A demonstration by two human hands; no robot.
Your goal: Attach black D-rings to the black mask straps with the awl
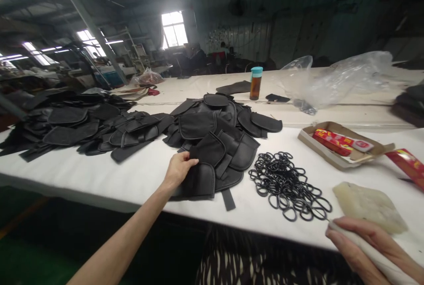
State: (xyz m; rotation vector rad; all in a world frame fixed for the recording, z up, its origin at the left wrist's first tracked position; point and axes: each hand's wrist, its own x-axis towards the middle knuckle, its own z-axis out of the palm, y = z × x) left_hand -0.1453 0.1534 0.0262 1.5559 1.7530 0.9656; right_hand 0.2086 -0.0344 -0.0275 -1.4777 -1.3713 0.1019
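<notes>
Smooth, stitched black flap (pixel 200 180) pinched by left hand (pixel 178 169) near front edge of table (pixel 139 178); pale rounded handle (pixel 367 249) gripped by right hand (pixel 377 235); glossy black rings (pixel 275 175) heaped between.

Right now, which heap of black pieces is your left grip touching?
The near heap just left of the black loops; the left grip rests on its front side. The other heap, farther left, is untouched.

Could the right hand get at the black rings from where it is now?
Likely yes: the right hand is just off the near right end of the black rings, with nothing visible blocking the way. It holds a pale handle, though, which might limit its grip.
</notes>
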